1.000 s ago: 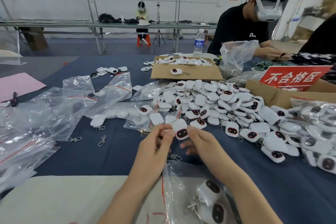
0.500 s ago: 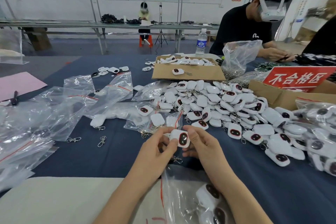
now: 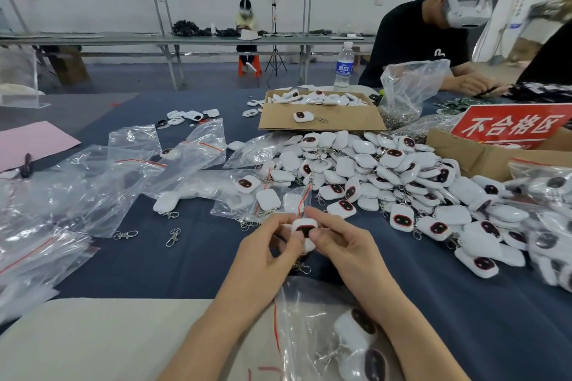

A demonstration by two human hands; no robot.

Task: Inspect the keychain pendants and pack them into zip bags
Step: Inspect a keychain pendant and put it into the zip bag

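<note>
My left grip [image 3: 266, 254] and right grip [image 3: 340, 244] both clamp one pendant [image 3: 305, 227], pinched between them; the pile [image 3: 387, 170] lies at two o'clock

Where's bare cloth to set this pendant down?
Bare blue cloth lies left of the left hand, between loose clasps and beige mat, and right of the right hand, below the pendant pile. Zip bags crowd far left.

Glossy white plastic pendants [image 3: 399, 173] (metal clasps), clear crinkled plastic bags [image 3: 77, 195], matt navy cloth [image 3: 464, 303].
</note>
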